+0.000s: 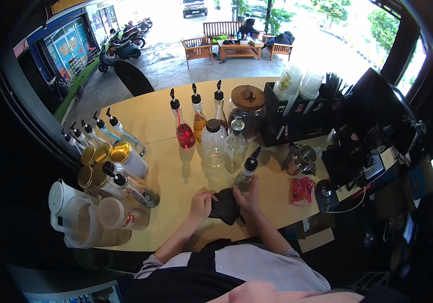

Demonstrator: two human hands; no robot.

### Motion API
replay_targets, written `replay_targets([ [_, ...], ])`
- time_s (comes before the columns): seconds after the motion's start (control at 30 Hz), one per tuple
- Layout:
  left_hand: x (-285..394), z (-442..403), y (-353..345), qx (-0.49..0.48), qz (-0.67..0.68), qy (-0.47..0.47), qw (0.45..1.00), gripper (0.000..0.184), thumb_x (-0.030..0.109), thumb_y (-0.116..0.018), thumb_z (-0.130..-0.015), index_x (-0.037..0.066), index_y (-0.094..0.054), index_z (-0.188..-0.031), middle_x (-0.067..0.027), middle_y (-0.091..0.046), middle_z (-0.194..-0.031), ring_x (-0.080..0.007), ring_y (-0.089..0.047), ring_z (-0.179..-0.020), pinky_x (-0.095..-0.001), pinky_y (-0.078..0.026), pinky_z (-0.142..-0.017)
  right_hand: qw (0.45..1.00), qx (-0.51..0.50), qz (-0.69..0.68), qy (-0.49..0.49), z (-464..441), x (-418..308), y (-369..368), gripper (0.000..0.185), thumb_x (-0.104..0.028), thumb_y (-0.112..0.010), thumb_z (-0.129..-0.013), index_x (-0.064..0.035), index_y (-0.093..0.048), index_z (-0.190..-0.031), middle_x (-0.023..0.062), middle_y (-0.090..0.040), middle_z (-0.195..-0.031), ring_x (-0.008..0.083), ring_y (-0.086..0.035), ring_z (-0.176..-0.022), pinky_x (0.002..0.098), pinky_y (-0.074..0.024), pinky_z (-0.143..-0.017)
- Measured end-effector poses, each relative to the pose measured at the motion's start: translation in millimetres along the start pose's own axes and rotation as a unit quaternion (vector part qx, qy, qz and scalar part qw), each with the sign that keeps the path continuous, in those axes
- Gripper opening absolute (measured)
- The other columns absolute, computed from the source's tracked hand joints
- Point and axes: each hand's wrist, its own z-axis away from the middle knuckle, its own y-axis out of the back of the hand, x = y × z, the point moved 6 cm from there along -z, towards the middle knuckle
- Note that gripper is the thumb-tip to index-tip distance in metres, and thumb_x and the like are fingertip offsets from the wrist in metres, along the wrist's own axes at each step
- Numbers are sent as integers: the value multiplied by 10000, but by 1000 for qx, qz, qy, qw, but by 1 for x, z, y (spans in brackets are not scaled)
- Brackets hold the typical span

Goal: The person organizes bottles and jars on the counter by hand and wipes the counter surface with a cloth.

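Note:
My right hand [248,197] is closed around the lower part of a glass pump bottle [245,177] with a black pump top, which leans to the right. A black cloth [225,206] lies bunched between my hands. My left hand [202,204] has its fingers curled on the cloth's left edge. Just beyond stand a clear bottle with a dark lid [213,146] and a clear glass bottle with a metallic top [235,146]. Behind them are a red syrup bottle [185,135] and an amber one [199,127], both with black pumps.
Gold-lidded jars [130,159], several pump bottles and a white-lidded pitcher [72,212] crowd the left side. To the right are a metal pitcher [301,159], a red packet [302,191] and a black organizer [287,121] with cups. A wooden-lidded jar [248,108] stands behind.

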Motion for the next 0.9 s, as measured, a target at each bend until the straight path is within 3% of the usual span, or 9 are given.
replay_targets([
  [0.23, -20, 22, 17, 10, -37, 80, 996, 369, 119, -424, -928, 21, -723, -736, -134, -653, -649, -309, -655, -754, -387, -508, -768, 989, -69, 36, 124, 9, -3, -37, 708, -112, -731, -729, 10, -397, -1341, 204, -498, -1207, 337, -527, -1142, 409, -427, -985],
  [0.37, -30, 24, 30, 54, 0, 158, 986, 363, 157, -431, -933, 21, -687, -714, -147, -649, -689, -330, -631, -701, -411, -507, -743, 990, -106, -26, 92, 11, 1, -67, 711, -120, -739, -721, 14, -406, -1336, 214, -502, -1206, 354, -530, -1150, 422, -432, -990],
  [0.47, -36, 27, 40, 86, -28, 178, 980, 351, 162, -417, -954, 8, -687, -791, -154, -667, -750, -322, -633, -700, -402, -508, -725, 984, -160, 50, 63, 2, -16, -92, 732, -133, -756, -714, 21, -409, -1340, 217, -505, -1209, 367, -531, -1153, 433, -435, -997],
  [0.57, -26, 27, 54, 131, -39, 160, 978, 355, 188, -390, -994, -9, -671, -901, -164, -676, -826, -322, -652, -755, -404, -515, -743, 976, -198, 8, 94, -4, -25, -122, 761, -161, -763, -746, 20, -373, -1375, 227, -489, -1271, 392, -507, -1200, 441, -416, -1032],
  [0.63, -45, 31, 63, 192, 35, 147, 970, 377, 211, -352, -1031, -20, -650, -1040, -187, -677, -933, -319, -665, -886, -397, -512, -825, 973, -204, 9, 111, -8, -15, -146, 762, -159, -759, -754, 20, -365, -1381, 231, -478, -1291, 393, -492, -1219, 441, -402, -1048],
  [0.83, -67, 18, 87, 263, 61, 102, 957, 445, 220, -293, -1062, -66, -539, -1298, -215, -626, -1191, -295, -598, -1161, -365, -462, -975, 958, -259, -39, 114, -25, -29, -197, 752, -184, -738, -775, 25, -360, -1391, 224, -456, -1340, 389, -445, -1269, 453, -365, -1080],
  [0.87, -73, 14, 88, 267, 61, 102, 956, 445, 220, -293, -1062, -66, -539, -1298, -215, -626, -1191, -295, -598, -1161, -365, -462, -975, 956, -258, 18, 140, -27, -36, -202, 764, -224, -740, -780, 38, -353, -1384, 230, -462, -1310, 389, -460, -1237, 457, -370, -1064],
  [0.9, -74, 8, 87, 274, 152, 82, 946, 466, 252, -283, -1073, -65, -476, -1355, -202, -600, -1241, -283, -584, -1183, -365, -454, -995, 949, -256, 76, 167, -29, -40, -208, 780, -263, -742, -785, 52, -347, -1378, 235, -468, -1280, 389, -475, -1205, 460, -375, -1048],
])
